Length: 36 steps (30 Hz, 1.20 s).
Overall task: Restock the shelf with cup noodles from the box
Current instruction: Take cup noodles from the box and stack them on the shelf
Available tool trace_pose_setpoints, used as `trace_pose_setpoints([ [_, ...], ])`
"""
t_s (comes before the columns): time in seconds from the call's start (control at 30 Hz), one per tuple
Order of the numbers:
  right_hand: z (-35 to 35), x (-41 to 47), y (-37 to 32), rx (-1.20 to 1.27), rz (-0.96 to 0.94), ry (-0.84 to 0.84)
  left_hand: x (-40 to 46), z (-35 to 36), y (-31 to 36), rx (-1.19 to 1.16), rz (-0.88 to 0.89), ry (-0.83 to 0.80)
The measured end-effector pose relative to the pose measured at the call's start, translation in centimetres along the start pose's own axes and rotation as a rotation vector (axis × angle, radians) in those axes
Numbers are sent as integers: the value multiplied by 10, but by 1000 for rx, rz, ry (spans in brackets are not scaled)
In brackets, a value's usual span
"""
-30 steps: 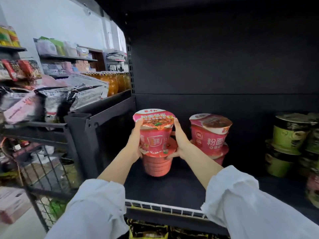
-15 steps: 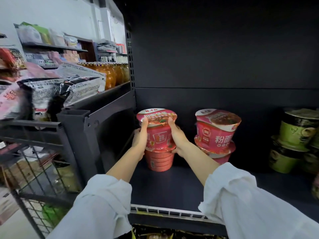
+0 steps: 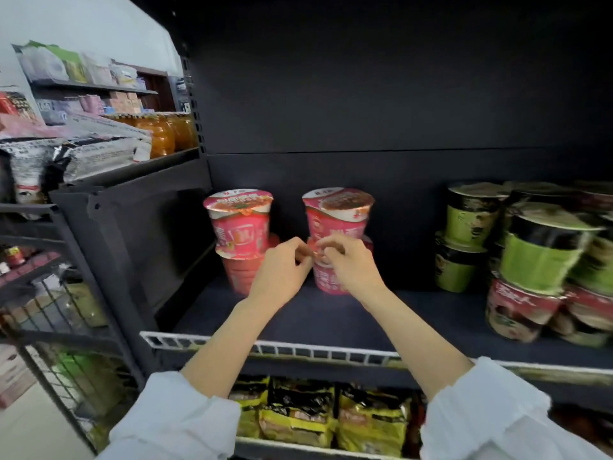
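Fingers of both hands loosely curled, holding nothing, before two stacked pink cup noodles on the shelf.

Hardly any print can be read here — motion blur smears most of it. The upper left pink cup, standing just left of the upper right pink cup, carries red characters across its lid and a white square emblem on its side, none of them legible. The upper right pink cup shows part of a large white character on its wall (too blurred to name). On the green cups, well to the right of it, the labels cannot be read.
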State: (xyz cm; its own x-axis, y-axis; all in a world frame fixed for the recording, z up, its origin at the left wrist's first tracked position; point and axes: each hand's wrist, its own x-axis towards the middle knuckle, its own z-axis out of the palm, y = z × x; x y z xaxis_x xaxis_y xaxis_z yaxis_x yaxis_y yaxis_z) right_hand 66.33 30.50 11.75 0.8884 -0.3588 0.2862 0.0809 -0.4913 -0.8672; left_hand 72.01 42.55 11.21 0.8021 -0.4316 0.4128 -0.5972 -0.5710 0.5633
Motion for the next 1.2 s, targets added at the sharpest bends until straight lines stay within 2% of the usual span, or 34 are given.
trace_pose_setpoints([
  [0.1, -49, -41, 20, -146, -79, -23, -39, 31, 44, 247, 49, 77],
  [0.23, -113, -98, 49, -209, -49, -56, -94, 78, 104, 187, 17, 89],
  [0.5, -240, -231, 100, -336, 89, -17, -194, 144, 216, -27, -52, -77],
  [0.73, -337, -366, 131, -404, 227, 68, -306, 208, 326, -137, 18, -234],
  [0.9, -399, -462, 149, -468, 362, 10, -383, 241, 397, -237, 20, -395],
  [1.2, -523, -565, 199, -546, 563, 35, -444, 293, 521, -251, 132, -636],
])
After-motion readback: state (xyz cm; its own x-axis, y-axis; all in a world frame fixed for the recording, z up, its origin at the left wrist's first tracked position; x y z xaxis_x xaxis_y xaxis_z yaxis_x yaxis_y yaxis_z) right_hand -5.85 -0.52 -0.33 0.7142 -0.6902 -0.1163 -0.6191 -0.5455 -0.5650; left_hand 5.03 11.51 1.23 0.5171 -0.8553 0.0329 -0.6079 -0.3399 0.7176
